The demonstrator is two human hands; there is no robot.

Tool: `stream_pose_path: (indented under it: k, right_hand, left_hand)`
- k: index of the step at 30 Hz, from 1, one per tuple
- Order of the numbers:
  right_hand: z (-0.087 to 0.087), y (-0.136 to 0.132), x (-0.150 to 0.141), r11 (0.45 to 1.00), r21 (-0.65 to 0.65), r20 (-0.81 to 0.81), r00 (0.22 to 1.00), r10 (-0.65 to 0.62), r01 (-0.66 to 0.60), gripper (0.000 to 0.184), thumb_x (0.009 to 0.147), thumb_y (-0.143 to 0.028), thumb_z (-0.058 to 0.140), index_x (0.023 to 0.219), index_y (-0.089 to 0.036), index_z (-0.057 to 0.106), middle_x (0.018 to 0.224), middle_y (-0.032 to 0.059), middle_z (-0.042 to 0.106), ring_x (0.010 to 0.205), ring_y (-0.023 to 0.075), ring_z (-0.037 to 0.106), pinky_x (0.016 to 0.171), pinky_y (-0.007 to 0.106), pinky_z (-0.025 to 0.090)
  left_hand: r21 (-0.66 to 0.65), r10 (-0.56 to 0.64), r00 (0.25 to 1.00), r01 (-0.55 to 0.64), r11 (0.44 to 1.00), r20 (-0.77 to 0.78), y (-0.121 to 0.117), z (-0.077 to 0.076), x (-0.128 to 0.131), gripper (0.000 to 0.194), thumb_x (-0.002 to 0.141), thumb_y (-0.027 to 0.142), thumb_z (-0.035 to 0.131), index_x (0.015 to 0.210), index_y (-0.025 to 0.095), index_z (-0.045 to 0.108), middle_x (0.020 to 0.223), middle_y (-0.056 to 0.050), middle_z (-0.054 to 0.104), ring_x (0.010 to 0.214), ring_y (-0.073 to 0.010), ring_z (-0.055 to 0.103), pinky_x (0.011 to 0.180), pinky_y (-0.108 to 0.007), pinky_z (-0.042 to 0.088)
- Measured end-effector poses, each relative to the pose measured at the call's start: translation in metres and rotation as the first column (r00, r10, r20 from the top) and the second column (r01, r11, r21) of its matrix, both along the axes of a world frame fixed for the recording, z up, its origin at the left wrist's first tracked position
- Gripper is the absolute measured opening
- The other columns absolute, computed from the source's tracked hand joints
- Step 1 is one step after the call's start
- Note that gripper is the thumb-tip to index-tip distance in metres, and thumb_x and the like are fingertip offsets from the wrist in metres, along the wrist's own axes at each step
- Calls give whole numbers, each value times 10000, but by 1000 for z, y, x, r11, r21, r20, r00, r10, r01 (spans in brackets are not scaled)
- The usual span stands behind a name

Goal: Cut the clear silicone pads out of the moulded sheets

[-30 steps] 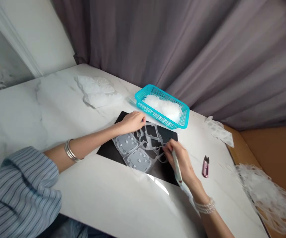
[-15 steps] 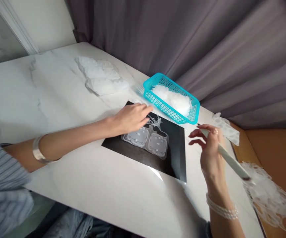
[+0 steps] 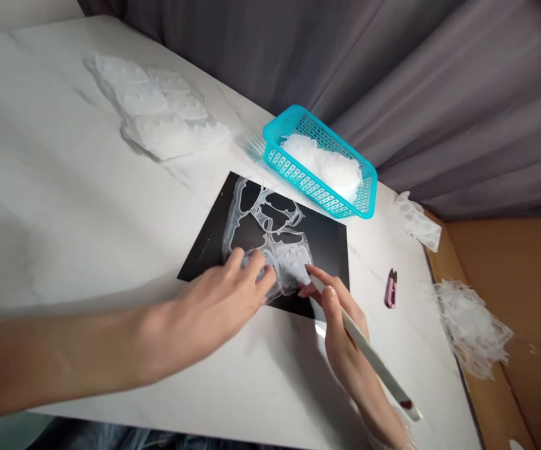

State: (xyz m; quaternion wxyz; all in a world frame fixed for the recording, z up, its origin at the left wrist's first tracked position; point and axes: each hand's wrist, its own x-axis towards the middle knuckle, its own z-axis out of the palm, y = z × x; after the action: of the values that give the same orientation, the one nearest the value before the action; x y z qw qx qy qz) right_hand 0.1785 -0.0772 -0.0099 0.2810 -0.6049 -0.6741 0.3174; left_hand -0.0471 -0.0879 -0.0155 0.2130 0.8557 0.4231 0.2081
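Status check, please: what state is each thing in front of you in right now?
Left hand: open, fingers on the sheet.
Right hand: holding the stick.
White stick: tip at the sheet.
Clear sheet: flat, web still attached.
Black mat: flat under the sheet.
Teal basket: holding white pieces.
Snips: closed, lying flat.
Scrap pile: loosely heaped.

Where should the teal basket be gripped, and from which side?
Pinch the near long rim of the teal slotted basket, coming from the person's side over the black sheet. That straight wall faces the person, while the far side sits close to the grey curtain and soft white pieces fill the middle, so it is probably the cleanest hold.
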Motion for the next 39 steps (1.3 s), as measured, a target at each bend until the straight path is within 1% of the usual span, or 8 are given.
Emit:
stream_pose_path:
  k: [4,7,10,14,19,22,26,39]
  right_hand:
    - [-1,17,21,988,129,197,979,59,-85,366,999,-407,403,1229,-249,640,941,61,666,867,208,648,781,367,526]
    - [7,32,27,988,148,181,983,27,-54,345,981,-410,463,1214,-238,652,962,69,698,894,222,671,822,388,526]
    - [16,32,17,992,126,98,995,-13,0,320,945,-401,545,1199,-247,662,857,46,725,807,216,693,787,382,559]
    - [14,14,-4,995,94,26,1000,17,-20,176,910,-348,614,1004,-242,719,717,12,695,661,174,663,627,304,563]
    - [0,2,-12,994,84,44,997,61,-65,132,924,-286,589,943,-219,702,772,23,707,672,166,665,591,279,547]
    - [-3,4,-13,982,134,121,986,116,-132,108,925,-233,582,954,-217,684,791,14,713,671,153,666,597,263,533]
    - [-1,6,-16,960,207,213,967,142,-187,96,918,-164,579,950,-207,659,785,-9,704,627,106,639,572,215,494]
    - [-6,5,-26,865,391,442,889,124,-315,87,890,-87,593,914,-159,634,746,13,683,596,99,624,596,207,498]
  left_hand:
    - [-138,32,997,-23,990,63,-15,-5,13,431,970,242,325,1358,244,512,1282,-155,585,1238,-386,490,893,-491,427]
    - [-217,95,973,-49,975,209,-9,-19,17,438,974,291,375,1399,263,477,1424,-133,505,1337,-414,397,978,-516,354]
    - [-177,60,918,11,984,392,2,-35,18,438,944,331,467,1378,290,504,1502,-101,440,1370,-439,341,1066,-575,229]
    - [-91,25,901,16,996,433,7,-48,18,446,948,313,466,1394,299,488,1498,-103,454,1378,-419,357,1087,-589,186]
    - [11,-12,969,10,1000,248,3,-43,18,441,953,261,472,1392,226,490,1510,-143,433,1388,-392,367,1088,-570,232]
    - [122,-26,1000,28,992,-13,4,-32,16,410,958,247,474,1358,169,514,1484,-165,462,1355,-361,412,1057,-527,308]
    - [322,-7,942,121,939,-335,6,-23,16,421,961,293,476,1330,99,530,1419,-200,519,1304,-335,455,988,-469,379]
    - [402,29,910,154,903,-414,7,-22,16,415,927,320,521,1264,81,569,1346,-198,568,1229,-338,498,928,-463,388]
